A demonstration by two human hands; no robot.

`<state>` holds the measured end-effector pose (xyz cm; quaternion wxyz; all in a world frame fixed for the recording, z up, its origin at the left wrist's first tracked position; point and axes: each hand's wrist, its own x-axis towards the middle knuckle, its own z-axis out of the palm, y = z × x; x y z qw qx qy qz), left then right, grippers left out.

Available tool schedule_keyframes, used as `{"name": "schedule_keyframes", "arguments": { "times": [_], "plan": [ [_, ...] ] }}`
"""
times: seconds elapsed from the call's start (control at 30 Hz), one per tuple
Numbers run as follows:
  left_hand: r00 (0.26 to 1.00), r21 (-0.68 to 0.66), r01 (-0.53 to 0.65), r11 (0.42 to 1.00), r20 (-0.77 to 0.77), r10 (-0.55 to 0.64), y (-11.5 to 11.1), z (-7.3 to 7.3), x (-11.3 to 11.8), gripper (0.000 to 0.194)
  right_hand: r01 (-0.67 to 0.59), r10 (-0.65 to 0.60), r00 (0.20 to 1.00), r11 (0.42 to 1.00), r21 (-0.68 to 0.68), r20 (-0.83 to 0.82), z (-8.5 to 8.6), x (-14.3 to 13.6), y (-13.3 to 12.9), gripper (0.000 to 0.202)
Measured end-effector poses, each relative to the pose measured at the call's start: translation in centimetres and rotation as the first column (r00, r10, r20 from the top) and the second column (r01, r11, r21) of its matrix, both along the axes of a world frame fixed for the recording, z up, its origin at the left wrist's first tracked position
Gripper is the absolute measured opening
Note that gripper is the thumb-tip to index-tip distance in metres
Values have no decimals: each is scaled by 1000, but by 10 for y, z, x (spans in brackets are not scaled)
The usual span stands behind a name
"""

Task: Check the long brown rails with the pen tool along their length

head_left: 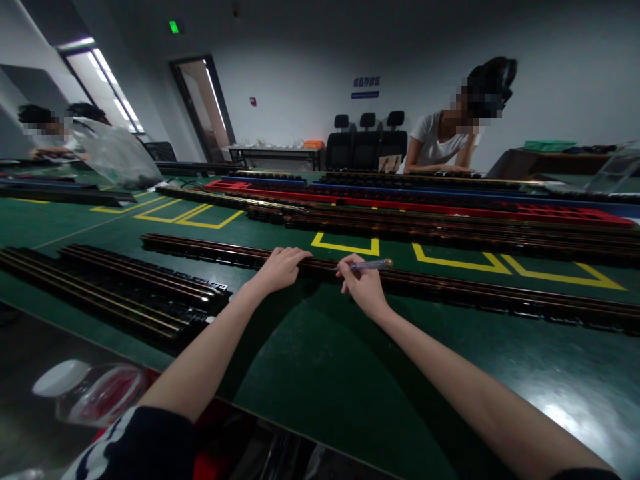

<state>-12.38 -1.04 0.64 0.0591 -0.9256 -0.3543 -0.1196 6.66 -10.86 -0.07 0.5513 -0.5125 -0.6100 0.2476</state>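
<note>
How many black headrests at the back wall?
3, in a row below the wall sign: left headrest, middle headrest, right headrest. More could be hidden behind the person in white.

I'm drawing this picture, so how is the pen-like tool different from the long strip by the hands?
The pen-like tool is short; the long strip runs off the picture's right edge. The tool looks pale, the strip mostly dark. The right hand holds the tool, while the strip lies on the green table. Both are slim.
</note>
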Motion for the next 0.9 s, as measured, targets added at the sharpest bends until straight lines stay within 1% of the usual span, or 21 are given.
{"name": "schedule_keyframes", "arguments": {
  "times": [0.3, 0.57, 0.9],
  "plan": [
    [1000, 2, 5, 1000, -2, -5, 0, 1, 0, 50, 13, -13, 1000, 1000, -18, 2, 1, 0, 0, 19],
    [1000, -4, 7, 1000, -4, -7, 0, 1, 0, 50, 21, -21, 1000, 1000, 7, 17, -1, 0, 0, 21],
    [1000, -8, 4, 1000, 3, -4, 0, 1, 0, 48, 32, -32, 999, 999, 7, 12, -2, 0, 1, 21]
  ]
}}
